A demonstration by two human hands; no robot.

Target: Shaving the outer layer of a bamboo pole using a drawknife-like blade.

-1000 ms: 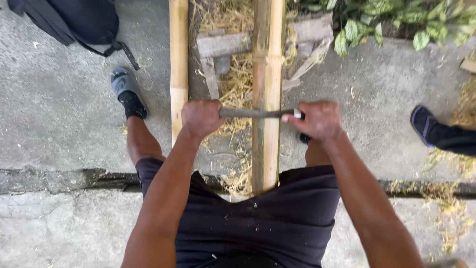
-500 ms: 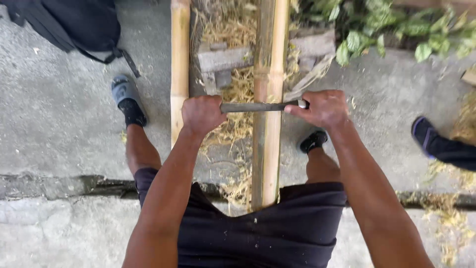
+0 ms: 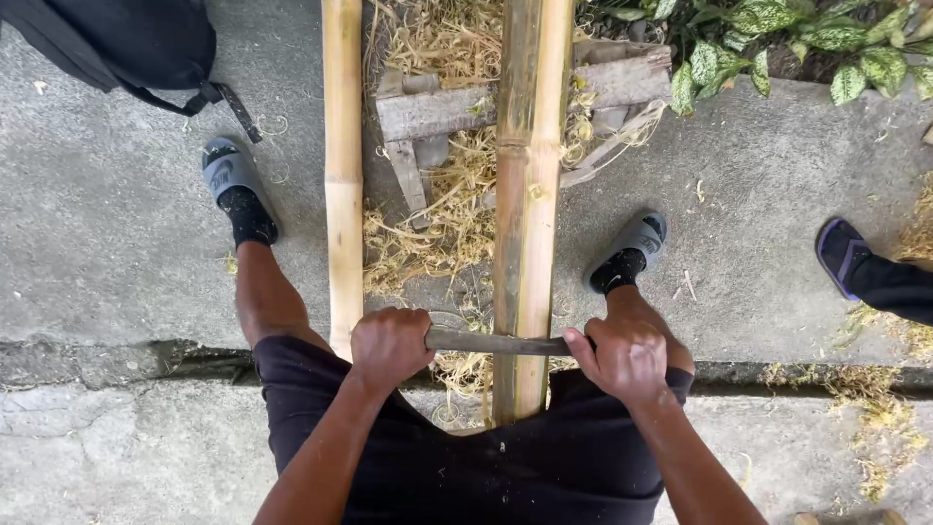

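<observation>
the bamboo pole [image 3: 525, 224] runs lengthwise straight away from the person, from between the thighs up over a rough wooden block [image 3: 437, 107] and out past the far edge of the view, so its long axis points ahead while the blade [image 3: 496, 342] lies square across it, side to side. the left hand [image 3: 387, 348] is closed in a fist around one end of the blade, just left of the pole; the right hand [image 3: 627, 358] is wrapped tight around the other end, just right of it. both hands sit at about the same height and equally near the pole, one on each side, with the blade touching the pole's top face close to the body. a second bamboo pole [image 3: 342, 175] lies parallel on the left, near the left hand but not held. pale shavings [image 3: 428, 233] are heaped on the concrete ground [image 3: 117, 243] between the two poles and around the block. no container is in view. another person's foot [image 3: 860, 267] shows at the right edge, well apart.
</observation>
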